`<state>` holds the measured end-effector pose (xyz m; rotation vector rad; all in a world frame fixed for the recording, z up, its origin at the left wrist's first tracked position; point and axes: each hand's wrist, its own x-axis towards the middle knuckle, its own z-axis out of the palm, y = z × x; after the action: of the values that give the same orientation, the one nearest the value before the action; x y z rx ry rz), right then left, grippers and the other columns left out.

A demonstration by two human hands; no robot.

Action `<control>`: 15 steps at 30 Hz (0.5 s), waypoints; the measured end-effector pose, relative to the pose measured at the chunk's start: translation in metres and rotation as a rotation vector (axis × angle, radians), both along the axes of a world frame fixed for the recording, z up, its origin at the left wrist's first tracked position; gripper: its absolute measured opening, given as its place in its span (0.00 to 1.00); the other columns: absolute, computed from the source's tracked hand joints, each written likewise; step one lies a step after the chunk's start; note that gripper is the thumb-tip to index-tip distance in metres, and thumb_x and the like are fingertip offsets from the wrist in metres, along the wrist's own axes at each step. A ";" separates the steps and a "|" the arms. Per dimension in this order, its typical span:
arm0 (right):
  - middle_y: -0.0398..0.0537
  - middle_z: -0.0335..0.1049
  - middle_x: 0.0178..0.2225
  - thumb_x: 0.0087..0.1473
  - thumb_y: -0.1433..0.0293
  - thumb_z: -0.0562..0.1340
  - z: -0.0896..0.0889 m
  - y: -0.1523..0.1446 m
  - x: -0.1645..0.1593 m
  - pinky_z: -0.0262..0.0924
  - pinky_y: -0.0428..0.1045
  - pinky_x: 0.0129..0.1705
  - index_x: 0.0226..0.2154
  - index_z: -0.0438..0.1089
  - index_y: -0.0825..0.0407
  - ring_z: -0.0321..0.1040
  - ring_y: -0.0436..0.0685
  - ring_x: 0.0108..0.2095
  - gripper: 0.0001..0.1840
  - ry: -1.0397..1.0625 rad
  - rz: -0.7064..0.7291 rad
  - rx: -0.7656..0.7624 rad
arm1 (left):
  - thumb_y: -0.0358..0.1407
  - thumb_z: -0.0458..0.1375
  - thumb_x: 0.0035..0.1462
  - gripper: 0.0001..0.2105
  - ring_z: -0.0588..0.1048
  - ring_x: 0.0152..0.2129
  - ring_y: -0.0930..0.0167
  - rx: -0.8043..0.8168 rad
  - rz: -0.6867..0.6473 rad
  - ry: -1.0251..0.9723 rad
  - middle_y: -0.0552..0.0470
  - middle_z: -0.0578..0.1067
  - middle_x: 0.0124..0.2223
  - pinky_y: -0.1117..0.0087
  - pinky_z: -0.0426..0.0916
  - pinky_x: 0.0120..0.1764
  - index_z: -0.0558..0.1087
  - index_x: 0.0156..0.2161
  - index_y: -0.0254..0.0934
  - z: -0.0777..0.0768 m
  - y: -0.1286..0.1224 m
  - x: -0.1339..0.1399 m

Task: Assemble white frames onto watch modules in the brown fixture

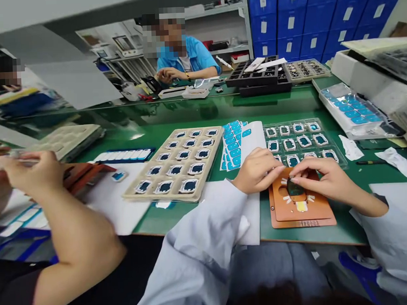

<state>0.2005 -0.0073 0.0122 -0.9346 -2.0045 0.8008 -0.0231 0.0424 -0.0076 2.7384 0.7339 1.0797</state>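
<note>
A dark, glossy small panel (pixel 295 188) is pinched between the thumb and fingers of my right hand (pixel 321 179). It is tilted over the cut-out of an orange-brown fixture plate (pixel 283 216). White tabs and a yellow-white patch (pixel 302 206) surround the cut-out. At the plate's upper left edge, my left hand (pixel 258 170) has its fingers curled and its thumb pressed towards them; whatever is between them is hidden. Behind my hands lies a clear tray (pixel 340 153) of white-framed parts with dark centres. Sheets of blue stickers (pixel 232 146) and a white sheet (pixel 252 139) lie beyond my left hand.
To the left, a beige tray (pixel 200 188) holds rows of similar framed parts. A co-worker's arm (pixel 81 225) reaches in at far left; another person (pixel 189 58) sits opposite. Black trays (pixel 259 80), a bagged blue sheet pack (pixel 353 107) and crumpled white wrappers (pixel 351 147) lie around.
</note>
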 end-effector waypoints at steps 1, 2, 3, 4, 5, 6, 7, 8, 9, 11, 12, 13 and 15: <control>0.44 0.73 0.28 0.57 0.68 0.64 -0.002 0.001 -0.001 0.61 0.47 0.29 0.33 0.76 0.50 0.67 0.51 0.27 0.05 -0.017 -0.001 0.053 | 0.46 0.41 0.69 0.24 0.72 0.30 0.68 0.015 0.003 -0.002 0.48 0.77 0.28 0.62 0.68 0.39 0.76 0.33 0.39 0.001 -0.002 0.000; 0.44 0.73 0.27 0.57 0.69 0.63 -0.003 0.002 -0.001 0.60 0.47 0.29 0.33 0.76 0.50 0.67 0.52 0.27 0.05 -0.031 -0.001 0.101 | 0.46 0.42 0.68 0.24 0.72 0.31 0.67 0.027 0.001 -0.001 0.48 0.77 0.28 0.61 0.68 0.39 0.76 0.33 0.39 0.001 -0.003 -0.001; 0.43 0.72 0.26 0.58 0.69 0.63 -0.004 0.003 0.000 0.59 0.48 0.30 0.32 0.76 0.50 0.66 0.52 0.28 0.05 -0.044 -0.002 0.142 | 0.47 0.44 0.68 0.23 0.72 0.33 0.66 0.041 -0.011 0.003 0.48 0.78 0.29 0.60 0.68 0.40 0.77 0.32 0.40 0.002 -0.004 -0.002; 0.43 0.72 0.26 0.58 0.69 0.63 -0.005 0.004 0.000 0.59 0.48 0.31 0.32 0.75 0.50 0.65 0.53 0.28 0.05 -0.054 -0.001 0.172 | 0.47 0.45 0.67 0.22 0.71 0.34 0.65 0.060 -0.033 0.006 0.48 0.78 0.30 0.59 0.68 0.40 0.78 0.33 0.42 0.002 -0.005 -0.004; 0.43 0.72 0.26 0.58 0.69 0.63 -0.006 0.004 0.000 0.58 0.49 0.32 0.31 0.74 0.50 0.65 0.53 0.29 0.05 -0.061 0.000 0.190 | 0.47 0.46 0.66 0.21 0.70 0.36 0.65 0.083 -0.062 0.006 0.48 0.79 0.32 0.58 0.68 0.41 0.79 0.33 0.43 0.003 -0.005 -0.005; 0.43 0.72 0.26 0.58 0.70 0.63 -0.007 0.005 0.001 0.58 0.49 0.33 0.31 0.73 0.49 0.64 0.54 0.30 0.05 -0.064 0.000 0.199 | 0.47 0.46 0.66 0.21 0.69 0.38 0.64 0.111 -0.094 -0.002 0.48 0.80 0.34 0.57 0.67 0.42 0.79 0.33 0.44 0.003 -0.005 -0.007; 0.42 0.72 0.25 0.58 0.70 0.63 -0.007 0.005 0.001 0.58 0.50 0.33 0.31 0.72 0.49 0.64 0.54 0.31 0.05 -0.065 -0.001 0.202 | 0.46 0.46 0.67 0.21 0.68 0.40 0.63 0.138 -0.121 -0.014 0.48 0.80 0.36 0.56 0.67 0.43 0.80 0.34 0.44 0.004 -0.005 -0.009; 0.42 0.71 0.25 0.58 0.71 0.62 -0.008 0.005 0.001 0.58 0.50 0.34 0.31 0.72 0.49 0.64 0.54 0.31 0.04 -0.065 -0.002 0.200 | 0.46 0.45 0.67 0.21 0.68 0.41 0.63 0.159 -0.140 -0.029 0.48 0.80 0.37 0.56 0.66 0.44 0.80 0.34 0.45 0.004 -0.004 -0.010; 0.42 0.71 0.25 0.58 0.71 0.62 -0.008 0.005 0.001 0.57 0.50 0.34 0.31 0.71 0.49 0.64 0.55 0.32 0.03 -0.067 0.001 0.196 | 0.47 0.45 0.67 0.22 0.67 0.41 0.63 0.171 -0.150 -0.039 0.48 0.80 0.38 0.56 0.66 0.44 0.80 0.34 0.45 0.004 -0.004 -0.010; 0.43 0.70 0.26 0.57 0.72 0.63 -0.010 0.005 0.001 0.56 0.50 0.34 0.32 0.70 0.49 0.63 0.55 0.33 0.02 -0.077 0.019 0.186 | 0.47 0.44 0.67 0.23 0.67 0.41 0.63 0.172 -0.159 -0.045 0.47 0.79 0.39 0.56 0.65 0.44 0.80 0.33 0.44 0.005 -0.005 -0.010; 0.43 0.70 0.26 0.56 0.73 0.63 -0.011 0.006 0.001 0.56 0.49 0.34 0.32 0.70 0.49 0.62 0.56 0.33 0.02 -0.085 0.034 0.184 | 0.47 0.45 0.67 0.23 0.67 0.41 0.63 0.169 -0.169 -0.048 0.47 0.79 0.39 0.56 0.65 0.44 0.80 0.33 0.44 0.005 -0.006 -0.009; 0.43 0.70 0.26 0.56 0.73 0.63 -0.012 0.007 0.001 0.55 0.49 0.34 0.32 0.69 0.49 0.62 0.56 0.33 0.03 -0.097 0.051 0.186 | 0.47 0.46 0.67 0.22 0.67 0.41 0.63 0.166 -0.181 -0.054 0.48 0.79 0.38 0.57 0.65 0.43 0.80 0.33 0.43 0.006 -0.007 -0.008; 0.43 0.69 0.28 0.55 0.73 0.64 -0.014 0.007 0.001 0.54 0.50 0.35 0.32 0.69 0.49 0.61 0.56 0.34 0.03 -0.127 0.079 0.195 | 0.47 0.50 0.65 0.18 0.67 0.39 0.64 0.166 -0.215 -0.084 0.49 0.79 0.38 0.59 0.65 0.42 0.79 0.33 0.42 0.008 -0.010 -0.005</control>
<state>0.2018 -0.0001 -0.0017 -0.8151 -2.1970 0.5874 -0.0277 0.0324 0.0003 2.8038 0.3431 1.2467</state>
